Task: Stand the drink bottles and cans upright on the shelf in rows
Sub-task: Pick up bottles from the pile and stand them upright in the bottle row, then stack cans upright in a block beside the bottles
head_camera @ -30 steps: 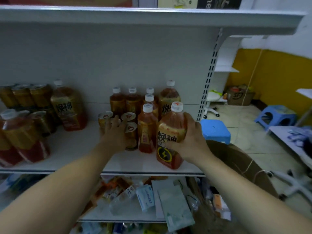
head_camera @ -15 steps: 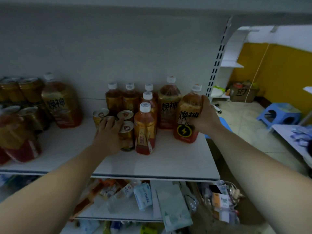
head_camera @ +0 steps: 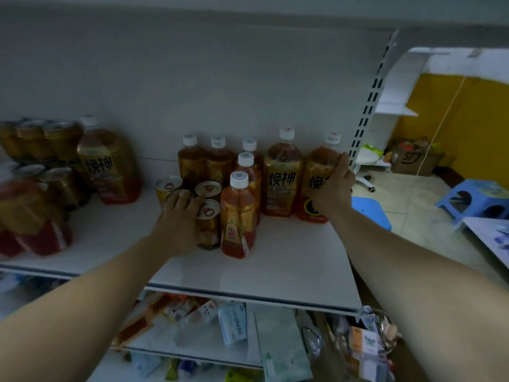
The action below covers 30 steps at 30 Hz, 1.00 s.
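Note:
On the white shelf my right hand grips a wide amber bottle that stands upright at the back right, beside a matching wide bottle. Left of them stand several slim amber bottles, the nearest one in front. My left hand rests over a gold can, fingers curled on it, next to other upright gold cans. Its can is mostly hidden by the hand.
More gold cans and wide bottles crowd the shelf's left end. The slotted upright borders the shelf on the right. The lower shelf holds packets. Blue stools stand on the floor at right.
My right hand carried the wide bottle from the shelf front to the back right, setting it beside the other wide bottle. My left hand stayed on the can.

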{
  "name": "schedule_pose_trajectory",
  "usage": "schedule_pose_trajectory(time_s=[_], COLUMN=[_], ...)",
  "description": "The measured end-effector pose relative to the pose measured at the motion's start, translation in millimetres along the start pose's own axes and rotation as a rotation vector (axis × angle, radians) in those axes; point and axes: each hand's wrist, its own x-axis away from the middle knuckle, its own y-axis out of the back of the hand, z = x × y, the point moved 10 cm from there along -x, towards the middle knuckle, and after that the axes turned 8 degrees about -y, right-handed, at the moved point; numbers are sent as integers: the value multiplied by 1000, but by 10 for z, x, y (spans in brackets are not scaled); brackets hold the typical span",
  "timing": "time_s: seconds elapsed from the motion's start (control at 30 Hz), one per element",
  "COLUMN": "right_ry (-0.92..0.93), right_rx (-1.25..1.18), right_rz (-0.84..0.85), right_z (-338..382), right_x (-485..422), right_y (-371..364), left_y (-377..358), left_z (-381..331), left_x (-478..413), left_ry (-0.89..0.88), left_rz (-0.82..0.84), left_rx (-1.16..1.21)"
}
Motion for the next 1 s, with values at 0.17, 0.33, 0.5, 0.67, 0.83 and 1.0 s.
schedule_pose_trajectory(time_s=[0.17,0.33,0.5,0.67,0.83,1.0], right_ry=[-43,65,334,494,487,372], right_rx=[30,125,152,259,291,468], right_rz=[56,-47,-53,87,164,243], right_z=[-30,369,1374,2042,2345,1851], right_x=[-108,150,737,1289,1944,2210], right_y=[-55,245,250,-146,-720,-1200], left_y=[0,125,499,649,753,599], left_z=[4,36,466,902,1346,1343], left_x=[0,98,370,589,739,605], left_ry=[56,51,17,67,30,-53], left_rz=[58,141,48,78,87,169], left_rx=[18,79,195,261,307,293])
